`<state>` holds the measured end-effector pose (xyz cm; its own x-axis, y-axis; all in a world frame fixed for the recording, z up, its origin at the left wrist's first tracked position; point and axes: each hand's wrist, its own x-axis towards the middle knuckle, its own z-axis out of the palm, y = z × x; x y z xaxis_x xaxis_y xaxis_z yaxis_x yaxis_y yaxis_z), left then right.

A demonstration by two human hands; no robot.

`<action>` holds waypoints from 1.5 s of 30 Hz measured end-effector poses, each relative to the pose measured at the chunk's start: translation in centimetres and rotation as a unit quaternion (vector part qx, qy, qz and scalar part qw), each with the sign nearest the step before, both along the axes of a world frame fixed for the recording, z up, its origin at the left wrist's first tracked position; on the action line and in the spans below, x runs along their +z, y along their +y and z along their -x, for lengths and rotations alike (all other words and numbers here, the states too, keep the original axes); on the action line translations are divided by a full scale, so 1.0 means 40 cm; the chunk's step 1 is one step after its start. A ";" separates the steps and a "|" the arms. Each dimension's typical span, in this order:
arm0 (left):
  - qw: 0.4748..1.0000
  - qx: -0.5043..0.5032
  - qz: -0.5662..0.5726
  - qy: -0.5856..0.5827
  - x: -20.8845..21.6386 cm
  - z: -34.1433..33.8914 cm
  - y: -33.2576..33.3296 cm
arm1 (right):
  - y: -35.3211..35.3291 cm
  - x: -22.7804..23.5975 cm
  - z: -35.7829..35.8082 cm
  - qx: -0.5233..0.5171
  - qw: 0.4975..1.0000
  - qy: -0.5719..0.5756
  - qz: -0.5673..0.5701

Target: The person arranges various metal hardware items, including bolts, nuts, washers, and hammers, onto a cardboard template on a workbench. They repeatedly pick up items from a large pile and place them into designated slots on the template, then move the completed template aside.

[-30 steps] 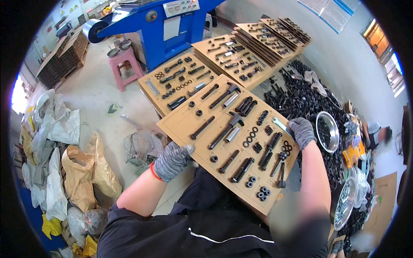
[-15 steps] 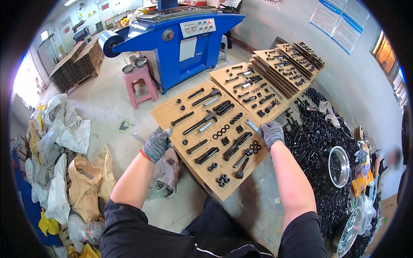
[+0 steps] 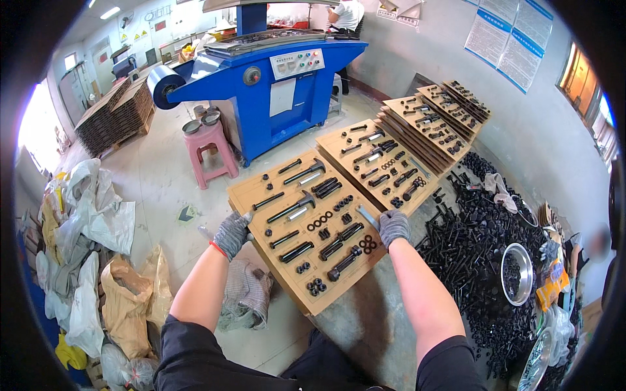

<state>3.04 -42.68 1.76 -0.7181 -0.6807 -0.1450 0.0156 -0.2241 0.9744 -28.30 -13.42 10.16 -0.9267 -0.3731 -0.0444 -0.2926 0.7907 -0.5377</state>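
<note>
Outstretched left hand (image 3: 231,233) and right hand (image 3: 395,228) (gloved) grip a brown board (image 3: 248,195), fingers (image 3: 386,222) at opposite edges.

Worker's apparel: knit gloves, dark short-sleeved top

Left hand (image 3: 233,231): covered by a mottled grey knit glove (image 3: 229,236). A narrow red band (image 3: 219,251) circles the wrist at the cuff; whether sewn to the glove or separate cannot be determined. Right hand (image 3: 394,228): covered by a similar grey knit glove, faintly streaked lighter. Both forearms: bare between glove and sleeve. Left sleeve (image 3: 187,348) and right sleeve (image 3: 450,365): black, short, loose-cut, plain at the hem. Trousers (image 3: 321,357): dark, detail lost in shadow.
</note>
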 end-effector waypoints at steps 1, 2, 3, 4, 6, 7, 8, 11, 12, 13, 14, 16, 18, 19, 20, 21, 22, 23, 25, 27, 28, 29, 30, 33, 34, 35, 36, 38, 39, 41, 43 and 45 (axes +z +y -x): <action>0.999 0.004 0.029 -0.037 -0.004 -0.001 0.002 | 0.008 -0.013 0.004 0.005 1.000 0.007 0.003; 0.998 0.045 -0.033 -0.025 0.059 0.011 0.066 | 0.030 -0.028 0.002 0.019 0.999 0.018 0.032; 0.997 0.055 -0.028 -0.039 0.046 0.024 0.066 | 0.055 -0.040 0.001 0.033 0.997 0.029 0.061; 0.996 0.066 -0.016 -0.053 0.055 0.028 0.064 | 0.082 -0.098 0.030 0.045 0.990 0.024 0.129; 0.989 0.129 -0.006 -0.068 0.074 -0.014 0.109 | 0.129 -0.091 -0.054 0.051 0.987 0.064 0.139; 0.984 0.157 -0.004 -0.083 0.087 -0.056 0.127 | 0.157 -0.026 -0.132 0.055 0.987 0.099 0.111; 0.981 0.174 0.001 -0.089 0.095 -0.073 0.157 | 0.214 -0.034 -0.157 0.088 0.977 0.147 0.124; 0.967 0.254 0.001 0.034 0.054 -0.144 0.262 | 0.391 -0.059 -0.287 0.089 0.965 0.189 0.161; 0.971 0.237 0.005 0.033 0.025 -0.165 0.302 | 0.489 -0.102 -0.326 0.069 0.973 0.178 0.130; 0.977 0.212 0.005 0.026 0.005 -0.183 0.355 | 0.579 -0.125 -0.364 0.041 0.981 0.162 0.094; 0.975 0.216 0.008 0.048 -0.021 -0.183 0.430 | 0.648 -0.155 -0.383 0.045 0.982 0.172 0.063; 0.979 0.135 0.154 0.003 -0.040 -0.219 0.574 | 0.778 -0.150 -0.484 0.018 0.983 0.182 -0.006; 0.997 0.044 0.033 0.045 -0.098 -0.284 0.728 | 0.832 -0.129 -0.567 -0.003 0.990 0.141 0.016; 0.998 -0.030 0.044 0.038 -0.120 -0.293 0.795 | 0.857 -0.123 -0.598 -0.016 0.995 0.093 -0.021; 0.993 -0.105 0.049 0.001 -0.094 -0.276 0.863 | 0.886 -0.139 -0.610 0.021 0.988 0.151 -0.034; 0.982 -0.185 0.006 -0.019 -0.064 -0.252 0.919 | 0.907 -0.161 -0.614 0.028 0.987 0.157 -0.009; 0.971 -0.240 0.010 -0.017 -0.074 -0.251 0.969 | 0.928 -0.159 -0.653 0.006 0.993 0.115 0.009; 0.959 -0.283 0.015 -0.002 -0.078 -0.218 1.023 | 0.975 -0.144 -0.650 -0.005 0.996 0.088 0.033; 0.924 -0.377 0.055 0.039 -0.008 -0.171 1.114 | 1.102 -0.138 -0.695 -0.101 0.988 0.113 0.015; 0.895 -0.436 0.077 0.044 0.023 -0.136 1.186 | 1.232 -0.166 -0.769 -0.218 0.948 0.230 -0.018; 0.881 -0.462 0.087 0.058 0.025 -0.115 1.212 | 1.316 -0.189 -0.810 -0.289 0.911 0.294 -0.028; 0.869 -0.480 0.097 0.068 0.038 -0.107 1.230 | 1.391 -0.166 -0.869 -0.350 0.892 0.283 -0.027; 0.866 -0.490 0.098 0.020 0.054 -0.099 1.257 | 1.457 -0.125 -0.926 -0.412 0.863 0.294 -0.016; 0.854 -0.511 0.090 0.022 0.056 -0.089 1.375 | 1.732 -0.194 -1.107 -0.604 0.719 0.320 0.123; 0.845 -0.528 0.089 0.017 0.062 -0.090 1.409 | 1.816 -0.213 -1.152 -0.685 0.597 0.270 0.320; 0.836 -0.541 0.088 0.011 0.068 -0.092 1.440 | 1.884 -0.211 -1.208 -0.711 0.598 0.310 0.200; 0.828 -0.553 0.088 0.004 0.078 -0.096 1.472 | 1.952 -0.205 -1.267 -0.740 0.575 0.341 0.073; 0.794 -0.593 0.126 0.046 0.093 -0.101 1.533 | 2.046 -0.145 -1.308 -0.747 0.495 0.379 0.229; 0.774 -0.613 0.143 0.068 0.099 -0.105 1.559 | 2.093 -0.153 -1.346 -0.747 0.474 0.329 0.331; 0.747 -0.642 0.164 0.052 0.098 -0.100 1.593 | 2.234 -0.201 -1.439 -0.731 0.397 0.210 0.515; 0.741 -0.639 0.201 0.047 0.084 -0.099 1.598 | 2.266 -0.194 -1.393 -0.705 0.245 0.066 0.662; 0.764 -0.629 0.145 0.027 0.089 -0.116 1.634 | 2.298 -0.197 -1.418 -0.588 0.345 0.039 0.731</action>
<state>7.69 22.68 5.33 -0.8299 0.5539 -0.0664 0.0076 0.1302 0.9915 28.42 78.52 2.26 -0.4527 0.6910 -0.5636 -0.2897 -0.7118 -0.6399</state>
